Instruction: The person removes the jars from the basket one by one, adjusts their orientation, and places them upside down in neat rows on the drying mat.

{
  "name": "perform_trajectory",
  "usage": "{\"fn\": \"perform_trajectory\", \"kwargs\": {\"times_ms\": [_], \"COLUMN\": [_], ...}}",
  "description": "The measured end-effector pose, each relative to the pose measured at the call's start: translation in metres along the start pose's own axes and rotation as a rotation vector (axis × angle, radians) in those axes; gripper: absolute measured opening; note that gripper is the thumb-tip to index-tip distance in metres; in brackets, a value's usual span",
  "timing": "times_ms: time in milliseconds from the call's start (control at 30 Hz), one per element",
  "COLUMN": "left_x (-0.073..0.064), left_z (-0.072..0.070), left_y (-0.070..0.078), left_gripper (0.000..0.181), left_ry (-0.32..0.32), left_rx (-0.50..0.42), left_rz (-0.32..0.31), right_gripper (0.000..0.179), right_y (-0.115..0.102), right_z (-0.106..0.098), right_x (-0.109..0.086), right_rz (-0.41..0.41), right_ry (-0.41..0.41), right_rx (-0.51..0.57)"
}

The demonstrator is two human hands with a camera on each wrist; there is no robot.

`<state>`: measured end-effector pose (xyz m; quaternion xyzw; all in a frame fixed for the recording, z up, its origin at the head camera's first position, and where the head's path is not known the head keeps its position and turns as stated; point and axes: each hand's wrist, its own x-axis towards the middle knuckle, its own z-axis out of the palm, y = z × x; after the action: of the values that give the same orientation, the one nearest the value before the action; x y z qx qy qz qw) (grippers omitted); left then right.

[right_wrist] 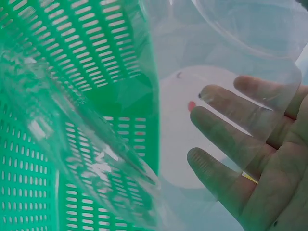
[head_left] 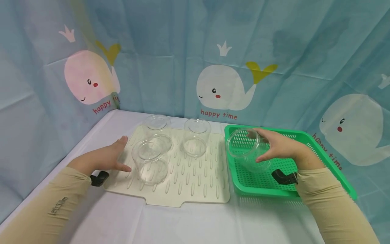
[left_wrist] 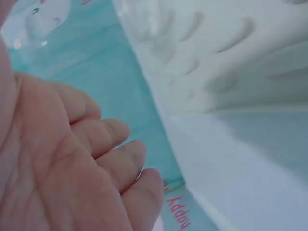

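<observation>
My right hand (head_left: 278, 145) grips a clear plastic cup (head_left: 243, 144) tilted over the green basket, thumb on the near side and fingers on the far side. In the right wrist view the fingers (right_wrist: 226, 125) show through the cup's transparent wall. My left hand (head_left: 106, 157) is spread at the left edge of the cream ridged drying mat (head_left: 189, 183), holding nothing. Nearest to it is a clear cup (head_left: 151, 166) on the mat. Behind that stands another clear cup (head_left: 156, 128), and a third cup (head_left: 196, 137) is to its right.
The green perforated basket (head_left: 259, 192) stands right of the mat on a white-covered table (head_left: 189, 223). A blue curtain (head_left: 164, 78) with whale prints hangs behind and at both sides.
</observation>
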<state>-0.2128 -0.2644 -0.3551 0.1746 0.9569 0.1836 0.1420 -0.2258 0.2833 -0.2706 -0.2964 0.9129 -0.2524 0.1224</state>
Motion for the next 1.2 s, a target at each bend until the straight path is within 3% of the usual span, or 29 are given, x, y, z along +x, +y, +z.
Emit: {"fn": "perform_trajectory", "kwargs": {"times_ms": [133,267,467,633,767,1000,1200], "left_x": [-0.004,-0.011,-0.022,-0.029,-0.027,-0.015,-0.008], "left_z": [-0.015,-0.030,-0.054,-0.065,-0.060,-0.033,-0.012], "left_y": [0.003,0.013,0.040,0.065,0.089,0.128,0.161], "left_gripper": [0.124,0.124,0.121,0.118,0.116,0.120,0.117], "left_ry": [0.042,0.088,0.171,0.207,0.211,0.223,0.338], "left_rx": [0.007,0.029,0.079,0.113,0.111,0.188,0.218], "left_rz": [-0.001,0.010,0.071,0.112,0.170,0.326,0.491], "right_gripper": [0.103,0.100,0.095,0.100,0.101,0.101,0.100], "right_y": [-0.007,-0.018,-0.041,-0.059,-0.074,-0.093,-0.107], "right_z": [-0.007,-0.016,-0.022,-0.017,-0.009,0.010,0.025], "right_x": [-0.001,0.000,0.004,0.012,0.020,0.039,0.051], "right_rz": [0.044,-0.007,-0.080,-0.132,-0.166,-0.267,-0.305], "right_ry": [0.005,0.016,0.067,0.078,0.084,0.075,0.056], "right_rx": [-0.022,-0.009,-0.091,-0.143,-0.170,-0.156,-0.138]}}
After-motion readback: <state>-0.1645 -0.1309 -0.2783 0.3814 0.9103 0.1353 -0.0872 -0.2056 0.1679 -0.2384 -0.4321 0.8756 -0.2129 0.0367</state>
